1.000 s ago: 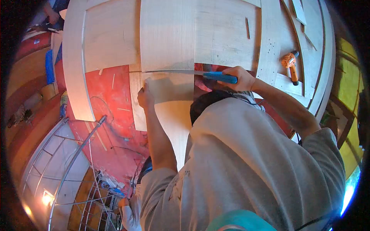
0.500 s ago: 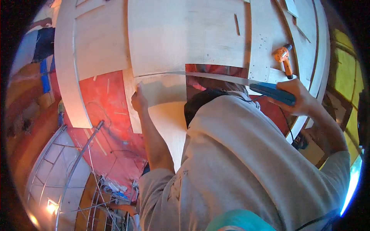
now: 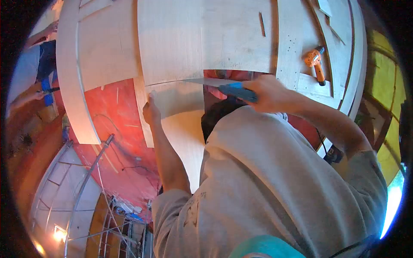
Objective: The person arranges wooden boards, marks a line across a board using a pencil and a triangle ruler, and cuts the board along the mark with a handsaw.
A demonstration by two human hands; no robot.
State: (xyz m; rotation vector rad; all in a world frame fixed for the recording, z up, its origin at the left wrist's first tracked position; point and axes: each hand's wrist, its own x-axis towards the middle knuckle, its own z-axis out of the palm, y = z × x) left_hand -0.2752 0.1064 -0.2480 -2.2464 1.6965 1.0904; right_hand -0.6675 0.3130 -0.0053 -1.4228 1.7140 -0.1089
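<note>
My right hand [image 3: 269,92] is closed around the blue-and-black handle of a handsaw [image 3: 238,91]. Its thin blade runs left into a cut line across a pale wooden panel [image 3: 172,38]. Below that line, my left hand [image 3: 151,112] grips the left edge of the panel's lower section [image 3: 183,96], thumb pointing up along the wood. Part of the blade is hidden in the cut. A grey shirt and a dark head shape cover the area under the saw.
An orange cordless drill [image 3: 315,64] lies on the boards at right. Red sheeting [image 3: 118,116] shows beneath the panels. Metal scaffold tubes [image 3: 88,172] and a lit lamp [image 3: 59,233] are lower left. Another person's hand [image 3: 32,94] holds something dark at far left.
My right hand has pushed the saw left, so its handle is now much closer to the panel and less blade shows. My left hand keeps its hold on the panel edge.
</note>
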